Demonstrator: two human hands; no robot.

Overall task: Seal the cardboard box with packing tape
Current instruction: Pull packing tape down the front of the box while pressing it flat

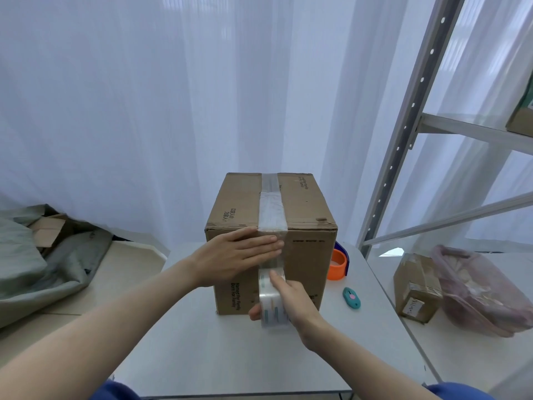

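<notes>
A brown cardboard box stands on a small white table. A strip of clear tape runs along the top seam and bends over the near edge onto the front face. My left hand lies flat with fingers together, pressing the strip against the upper front face. My right hand grips a roll of clear packing tape low against the front face, with the strip stretched up from the roll to the top edge.
An orange tape dispenser and a teal box cutter lie on the table right of the box. A smaller cardboard parcel and a pink plastic bag sit further right under a metal shelf frame. Grey fabric lies at the left.
</notes>
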